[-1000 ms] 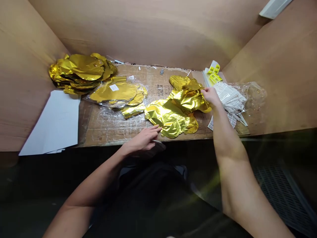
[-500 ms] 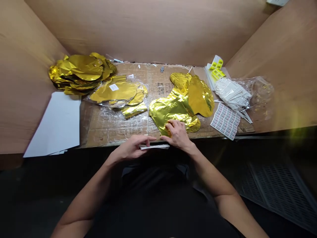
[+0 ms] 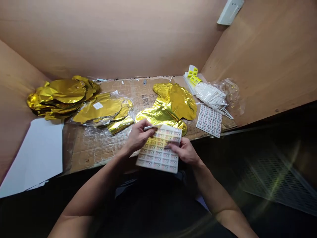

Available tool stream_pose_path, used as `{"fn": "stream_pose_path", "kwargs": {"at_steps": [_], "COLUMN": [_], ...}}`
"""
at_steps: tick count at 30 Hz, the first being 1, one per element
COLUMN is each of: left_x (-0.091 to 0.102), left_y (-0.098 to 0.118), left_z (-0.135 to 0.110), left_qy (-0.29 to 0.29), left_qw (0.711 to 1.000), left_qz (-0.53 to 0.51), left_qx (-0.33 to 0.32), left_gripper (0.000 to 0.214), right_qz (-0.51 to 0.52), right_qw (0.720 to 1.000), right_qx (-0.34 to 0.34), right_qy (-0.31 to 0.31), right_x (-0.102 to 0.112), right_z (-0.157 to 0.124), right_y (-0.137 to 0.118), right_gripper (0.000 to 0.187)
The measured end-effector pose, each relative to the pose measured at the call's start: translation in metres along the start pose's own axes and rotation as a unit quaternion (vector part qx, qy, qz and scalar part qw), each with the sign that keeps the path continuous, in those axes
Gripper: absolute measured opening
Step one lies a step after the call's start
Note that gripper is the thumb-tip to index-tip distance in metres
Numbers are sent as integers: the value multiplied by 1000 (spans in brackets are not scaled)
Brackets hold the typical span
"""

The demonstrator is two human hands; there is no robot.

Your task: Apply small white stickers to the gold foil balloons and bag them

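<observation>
Holding a label sheet [image 3: 158,150] just above the near edge of the workbench [image 3: 86,148], the person is gripping it with both hands. The left hand [image 3: 137,135] is closing on the sheet's upper left corner, fingers curled and thumb on top. A thin white strip [image 3: 149,127] is showing at its fingertips; whether this is a straw or the sheet's lifted edge cannot be told. The right hand [image 3: 185,152] is pinching the sheet's right edge, thumb lying on the printed face. The sheet is tilting toward the camera, its grid of small labels showing, with some cells looking yellowish.

Judging from this grip, the step in hand is the handling of one label on the sheet, and none is yet showing on a fingertip. A clean peel is calling for a fingertip under a label's corner while the other hand is keeping the sheet steady.

Lying just beyond the sheet is a flat gold foil balloon [image 3: 173,104]. A second label sheet [image 3: 209,120] is resting to its right, near a clear bag of white straws [image 3: 210,94]. Bagged gold balloons [image 3: 99,110] and a loose balloon pile [image 3: 59,96] are lying well to the left.
</observation>
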State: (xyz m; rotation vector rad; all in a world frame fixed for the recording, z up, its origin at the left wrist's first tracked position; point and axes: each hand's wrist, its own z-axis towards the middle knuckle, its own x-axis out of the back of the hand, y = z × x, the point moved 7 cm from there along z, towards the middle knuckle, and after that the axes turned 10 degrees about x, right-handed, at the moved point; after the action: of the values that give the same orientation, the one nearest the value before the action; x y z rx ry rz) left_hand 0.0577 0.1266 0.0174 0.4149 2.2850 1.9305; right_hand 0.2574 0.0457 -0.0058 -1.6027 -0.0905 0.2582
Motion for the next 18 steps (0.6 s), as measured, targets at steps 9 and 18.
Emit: {"fn": "stream_pose_path", "kwargs": {"at_steps": [9,18], "left_x": [4,5], "left_y": [23,22], "left_z": [174,218], "left_qy": [82,52], "left_qw": [914,904], "left_qz": [384,369], "left_qx": [105,209], "left_gripper": [56,72], "right_qz": [-375,-620], "right_qw": [858,749], "right_qx": [-4,99], "right_qy": [350,212], "right_x": [278,116], "right_z": [34,61], "right_y": [-61,-19], "right_gripper": [39,60]}}
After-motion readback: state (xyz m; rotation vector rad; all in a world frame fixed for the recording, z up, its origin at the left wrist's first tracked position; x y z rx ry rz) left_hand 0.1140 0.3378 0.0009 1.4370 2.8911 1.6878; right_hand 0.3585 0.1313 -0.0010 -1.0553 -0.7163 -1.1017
